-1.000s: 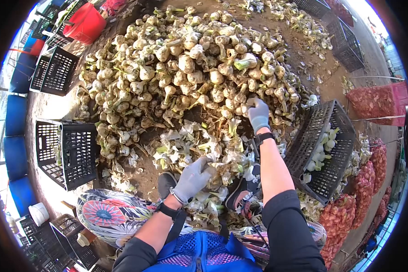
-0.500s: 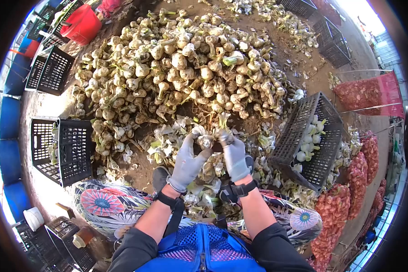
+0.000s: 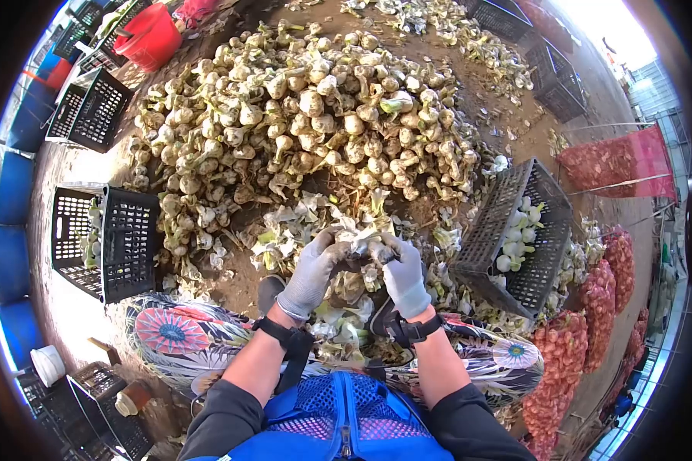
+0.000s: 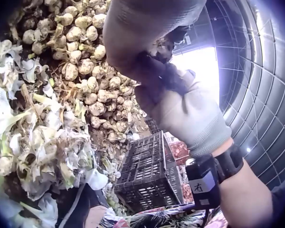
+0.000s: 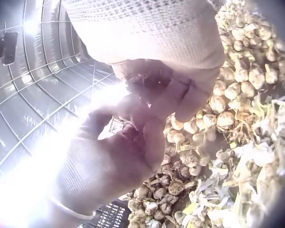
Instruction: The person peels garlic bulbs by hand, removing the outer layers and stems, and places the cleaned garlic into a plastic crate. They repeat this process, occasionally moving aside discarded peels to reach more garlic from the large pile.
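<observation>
Both gloved hands meet in front of the body, low over a litter of peelings [image 3: 284, 230]. Between them is a garlic bulb [image 3: 359, 244], mostly hidden by the fingers. The left hand [image 3: 312, 270] grips it from the left, fingers curled round it. On the other side the right hand [image 3: 404, 276] pinches at its loose skin, thumb and fingers bent. In the left wrist view the right hand [image 4: 187, 111] shows dirt-darkened fingertips against the left hand's fingers. Just beyond lies a big heap of unpeeled, soil-covered bulbs [image 3: 307, 115].
A black crate [image 3: 507, 238] at the right holds cleaned white bulbs [image 3: 521, 234] with green stems. Another black crate [image 3: 131, 242] stands left. Filled red mesh bags [image 3: 565, 353] line the right side. A red bucket [image 3: 150, 38] sits at the far left.
The right hand came back from the edge of the heap to meet the left hand, which rose slightly. Both now work together on the bulb, and its skin spreads out between them.
</observation>
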The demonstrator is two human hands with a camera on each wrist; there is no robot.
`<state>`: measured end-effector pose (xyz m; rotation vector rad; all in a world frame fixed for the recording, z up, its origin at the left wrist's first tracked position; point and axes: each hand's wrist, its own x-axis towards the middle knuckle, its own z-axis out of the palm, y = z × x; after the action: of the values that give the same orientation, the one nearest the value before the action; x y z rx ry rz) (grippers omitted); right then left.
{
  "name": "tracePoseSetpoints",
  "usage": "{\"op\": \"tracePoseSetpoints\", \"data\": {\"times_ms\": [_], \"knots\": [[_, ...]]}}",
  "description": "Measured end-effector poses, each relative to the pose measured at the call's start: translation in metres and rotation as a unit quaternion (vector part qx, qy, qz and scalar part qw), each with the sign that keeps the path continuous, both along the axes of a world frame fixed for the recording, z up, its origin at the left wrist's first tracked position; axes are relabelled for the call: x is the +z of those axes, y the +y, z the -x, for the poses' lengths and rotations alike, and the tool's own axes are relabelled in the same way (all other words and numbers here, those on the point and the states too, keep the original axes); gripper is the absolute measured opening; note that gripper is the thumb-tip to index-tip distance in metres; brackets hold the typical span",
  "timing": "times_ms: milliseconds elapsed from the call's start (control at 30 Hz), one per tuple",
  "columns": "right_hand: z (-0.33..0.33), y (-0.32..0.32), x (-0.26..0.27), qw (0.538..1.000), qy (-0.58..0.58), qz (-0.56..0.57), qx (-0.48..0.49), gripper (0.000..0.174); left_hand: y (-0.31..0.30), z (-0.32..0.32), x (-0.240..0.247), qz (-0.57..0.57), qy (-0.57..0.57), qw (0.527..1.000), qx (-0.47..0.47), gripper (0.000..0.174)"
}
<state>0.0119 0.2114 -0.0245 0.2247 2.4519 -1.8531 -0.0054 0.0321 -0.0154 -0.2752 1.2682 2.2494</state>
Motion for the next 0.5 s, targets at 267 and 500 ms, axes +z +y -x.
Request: {"op": "tracePoseSetpoints", "data": {"times_ms": [267,500], "knots": [[0.011,-0.010,0.013,0.959,-0.106,0.262,-0.013,0.031,-0.004,-0.004,-0.009,-0.061,-0.016,0.998,0.000,0.034],[0.008,-0.010,0.023,0.955,-0.117,0.271,-0.011,0.031,-0.005,-0.001,-0.007,-0.093,-0.033,0.995,-0.005,0.042]]}}
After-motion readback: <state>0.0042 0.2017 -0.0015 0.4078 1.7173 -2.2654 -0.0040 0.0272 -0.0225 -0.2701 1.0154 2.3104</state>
